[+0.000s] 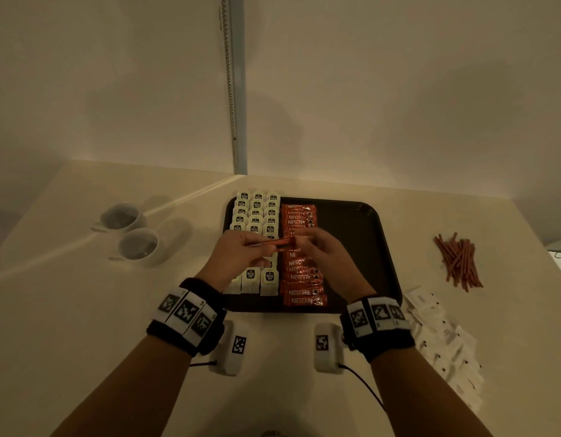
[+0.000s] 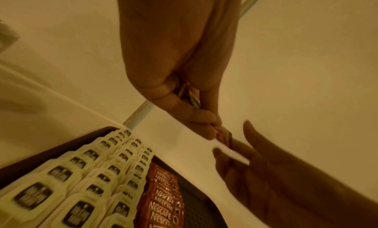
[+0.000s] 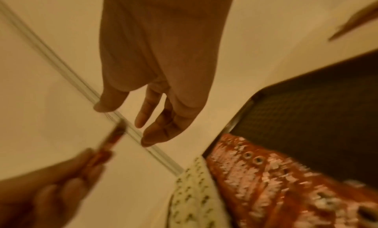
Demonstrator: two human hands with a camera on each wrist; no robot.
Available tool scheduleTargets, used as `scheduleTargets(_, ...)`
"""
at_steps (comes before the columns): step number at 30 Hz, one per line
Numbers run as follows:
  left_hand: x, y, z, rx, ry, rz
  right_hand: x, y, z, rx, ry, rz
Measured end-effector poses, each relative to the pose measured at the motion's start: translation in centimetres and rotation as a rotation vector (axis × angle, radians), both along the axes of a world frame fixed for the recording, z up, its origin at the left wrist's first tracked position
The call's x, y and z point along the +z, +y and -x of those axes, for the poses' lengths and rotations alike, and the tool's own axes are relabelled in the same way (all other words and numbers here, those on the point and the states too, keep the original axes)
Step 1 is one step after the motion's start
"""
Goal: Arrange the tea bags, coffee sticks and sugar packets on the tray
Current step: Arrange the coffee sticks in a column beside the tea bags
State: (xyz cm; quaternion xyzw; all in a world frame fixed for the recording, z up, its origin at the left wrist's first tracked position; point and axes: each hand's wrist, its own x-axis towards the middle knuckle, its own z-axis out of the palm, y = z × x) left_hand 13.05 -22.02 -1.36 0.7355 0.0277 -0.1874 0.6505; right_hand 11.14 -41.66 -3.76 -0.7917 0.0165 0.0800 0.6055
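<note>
A black tray (image 1: 361, 247) holds three columns of white tea bags (image 1: 255, 212) on its left and a column of red coffee sticks (image 1: 299, 279) beside them. My left hand (image 1: 238, 250) hovers over the tea bags, its fingers curled around a small bunch of red coffee sticks (image 1: 280, 242), whose end pokes out toward the right (image 2: 224, 135). My right hand (image 1: 323, 250) is over the coffee column, fingers relaxed and spread (image 3: 155, 115), its fingertips close to the end of that bunch. The right hand holds nothing.
White sugar packets (image 1: 443, 342) lie in a loose heap on the table right of the tray. A pile of thin brown sticks (image 1: 458, 263) sits further back right. Two white cups (image 1: 121, 216) (image 1: 139, 246) stand at the left. The tray's right half is bare.
</note>
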Motion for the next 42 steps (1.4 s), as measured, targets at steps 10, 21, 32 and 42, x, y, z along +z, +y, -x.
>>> scheduleTargets(10,0.8,0.4,-0.5,0.159,-0.155,0.117,2.3,0.9,-0.9,0.033,-0.065,-0.288)
scheduleTargets(21,1.3,-0.5,-0.2,0.270,-0.291,0.109,1.8,1.9,-0.6,-0.051,-0.011,-0.482)
scheduleTargets(32,1.5,-0.6,-0.6,0.170,-0.366,-0.094,0.9,2.1,-0.6,-0.020,0.043,-0.378)
scheduleTargets(42,-0.3,0.5,0.6,0.151,-0.142,0.028,1.2,0.2,-1.3,0.194,-0.043,0.189)
